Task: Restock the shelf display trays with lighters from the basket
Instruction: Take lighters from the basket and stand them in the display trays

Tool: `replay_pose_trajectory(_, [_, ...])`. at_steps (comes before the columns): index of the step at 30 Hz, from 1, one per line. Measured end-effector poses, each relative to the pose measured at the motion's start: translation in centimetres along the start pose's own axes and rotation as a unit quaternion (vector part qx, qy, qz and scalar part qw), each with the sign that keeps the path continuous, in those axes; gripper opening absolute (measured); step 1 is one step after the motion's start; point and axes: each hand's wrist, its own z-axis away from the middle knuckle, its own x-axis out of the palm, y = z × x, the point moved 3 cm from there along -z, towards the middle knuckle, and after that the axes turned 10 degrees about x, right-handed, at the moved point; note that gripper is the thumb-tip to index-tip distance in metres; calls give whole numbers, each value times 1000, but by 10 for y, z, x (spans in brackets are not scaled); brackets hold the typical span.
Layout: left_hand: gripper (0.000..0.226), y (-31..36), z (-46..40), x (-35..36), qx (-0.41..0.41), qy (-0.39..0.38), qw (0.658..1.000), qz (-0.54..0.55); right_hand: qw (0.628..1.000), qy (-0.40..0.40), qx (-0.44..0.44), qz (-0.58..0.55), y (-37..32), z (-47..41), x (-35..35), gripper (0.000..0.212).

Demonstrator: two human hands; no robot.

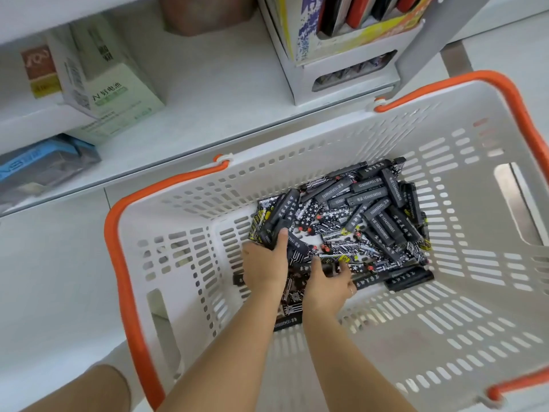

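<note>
A white basket (445,263) with orange handles (124,263) fills the lower right of the head view. A pile of black lighters (371,215) lies on its floor. The left hand (264,263) grips a bunch of lighters (277,224) at the pile's 9 o'clock edge. The right hand (326,281), at the pile's 7 o'clock, has its fingers curled down among the lighters. Toward 12 o'clock, a white shelf (193,129) carries a display tray (341,81) and, toward 10 o'clock, a green and white box (113,93).

Head view, steeply down, close overhead
</note>
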Motion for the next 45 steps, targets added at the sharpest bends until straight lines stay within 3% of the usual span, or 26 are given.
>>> replay_pose_trajectory(2, [71, 0, -6, 1, 4, -19, 1000, 24, 1000, -8, -8, 11, 1, -7, 0, 61])
replay_pose_trajectory(4, [52, -2, -2, 0, 38, -41, 998, 15, 999, -18, -8, 30, 1, -12, 0, 54])
replay_pose_trajectory(6, [32, -4, 6, 0, 83, -74, 992, -56, 998, -27, -14, 55, 3, -13, 0, 46])
replay_pose_trajectory(8, [33, -10, 13, 3, 115, -88, 984, -107, 996, -33, -30, 74, 3, -11, 1, 38])
replay_pose_trajectory(11, [43, -10, 25, 7, 112, -110, 987, -34, 993, -54, -57, 91, 8, -3, 3, 35])
replay_pose_trajectory(15, [39, -12, 34, 12, 79, -130, 987, 57, 982, -108, -110, 113, 16, 6, 5, 49])
replay_pose_trajectory(18, [33, -16, 30, 13, 74, -174, 981, 50, 981, -185, -43, 35, 17, 13, 14, 60])
replay_pose_trajectory(21, [35, -15, 30, 14, 78, -183, 979, 52, 979, -198, 37, -35, 15, 7, 18, 48])
replay_pose_trajectory(25, [29, -14, 35, 20, 72, -184, 978, 64, 969, -242, 55, -5, 5, 4, 8, 39])
replay_pose_trajectory(29, [23, -17, 43, 20, 38, -220, 972, 73, 957, -270, 108, -5, 21, 8, 11, 52])
replay_pose_trajectory(35, [29, -20, 54, 6, 36, -213, 974, 64, 952, -274, 131, -38, 22, 24, -2, 26])
replay_pose_trajectory(38, [27, -16, 62, -8, 56, -189, 977, 77, 957, -270, 101, -15, 18, 36, -9, 20])
replay_pose_trajectory(45, [39, -18, 81, -40, 63, -127, 982, 123, 961, -270, 61, -11, 27, 71, -14, 37])
